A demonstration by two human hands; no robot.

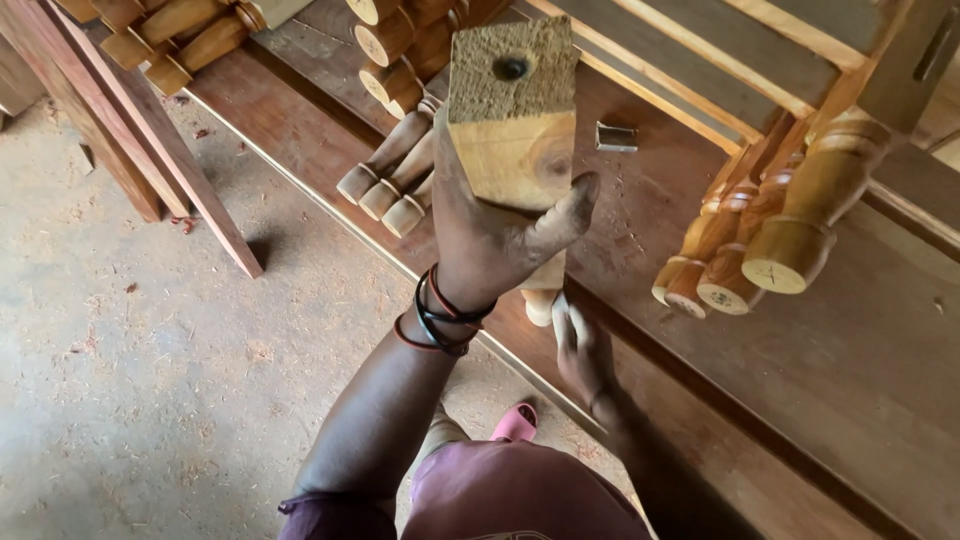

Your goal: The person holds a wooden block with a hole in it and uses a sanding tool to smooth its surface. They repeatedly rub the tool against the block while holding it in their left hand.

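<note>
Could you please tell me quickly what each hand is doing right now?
Left hand: closed around the square-ended wooden leg.
Right hand: touching the leg's lower end; grip unclear.

the person is wearing a dusky purple short-sleeved top, its sleeve hem showing at the upper left arm. the left hand [490,235] is wearing a stack of thin black and reddish-brown cord bracelets [440,315] at the wrist. the right hand [583,350] is wearing nothing. one foot is wearing a pink rubber sandal [517,423].

The wooden bench [850,380] carries turned legs [395,185] near its front edge, more legs [770,250] toward the right, and a small metal piece [616,137] between them.
</note>
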